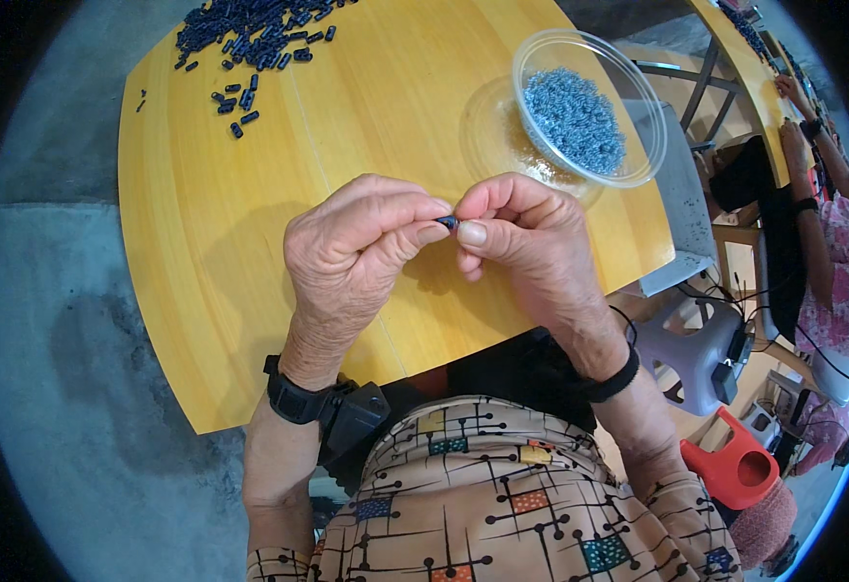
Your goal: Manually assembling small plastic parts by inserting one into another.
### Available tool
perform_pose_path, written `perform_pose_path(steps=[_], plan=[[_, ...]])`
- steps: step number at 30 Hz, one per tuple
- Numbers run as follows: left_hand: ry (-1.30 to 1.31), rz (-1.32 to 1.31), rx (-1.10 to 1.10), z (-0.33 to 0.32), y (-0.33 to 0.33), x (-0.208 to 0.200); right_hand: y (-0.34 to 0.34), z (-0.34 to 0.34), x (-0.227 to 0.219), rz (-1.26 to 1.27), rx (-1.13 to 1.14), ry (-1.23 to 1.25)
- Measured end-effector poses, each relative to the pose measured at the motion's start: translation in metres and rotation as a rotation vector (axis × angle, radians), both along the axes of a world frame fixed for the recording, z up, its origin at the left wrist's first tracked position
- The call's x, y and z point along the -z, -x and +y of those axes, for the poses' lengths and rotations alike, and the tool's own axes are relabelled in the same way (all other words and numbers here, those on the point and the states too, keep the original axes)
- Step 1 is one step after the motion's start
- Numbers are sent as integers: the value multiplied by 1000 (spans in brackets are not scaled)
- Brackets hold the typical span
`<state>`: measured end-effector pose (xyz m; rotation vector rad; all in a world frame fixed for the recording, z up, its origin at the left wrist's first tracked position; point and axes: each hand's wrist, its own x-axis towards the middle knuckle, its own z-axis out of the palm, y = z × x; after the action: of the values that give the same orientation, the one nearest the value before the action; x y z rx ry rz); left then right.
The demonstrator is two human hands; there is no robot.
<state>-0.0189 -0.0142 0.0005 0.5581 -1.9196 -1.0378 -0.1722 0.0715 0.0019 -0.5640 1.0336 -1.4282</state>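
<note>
The smooth, wood-grained tabletop (376,107) bears heaped dark cylindrical pieces (250,39) at eleven o'clock, and a round clear plastic tub (660,126) of shiny metallic bits (575,116) at two. Left hand (347,238) from seven and right hand (536,228) from five meet near the centre, fingers of both pinching a small dark piece (448,222), mostly hidden.

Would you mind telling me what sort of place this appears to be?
Probably a small hand-assembly workshop: a pile of small dark cylindrical pieces lies on the yellow tabletop, a clear plastic bowl holds many tiny metallic parts, and a co-worker is at another table.
</note>
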Motion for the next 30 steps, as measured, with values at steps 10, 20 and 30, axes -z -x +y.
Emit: perform_pose_path(steps=[10, 20, 30], plan=[[1, 0, 52, 3, -1, -1, 9, -1, 3, -35, -113, 19], [16, 44, 114, 2, -2, 0, 17, -7, 3, -123, -252, 15], [69, 38, 122, 4, 0, 2, 17, -7, 4, -65, -255, 6]])
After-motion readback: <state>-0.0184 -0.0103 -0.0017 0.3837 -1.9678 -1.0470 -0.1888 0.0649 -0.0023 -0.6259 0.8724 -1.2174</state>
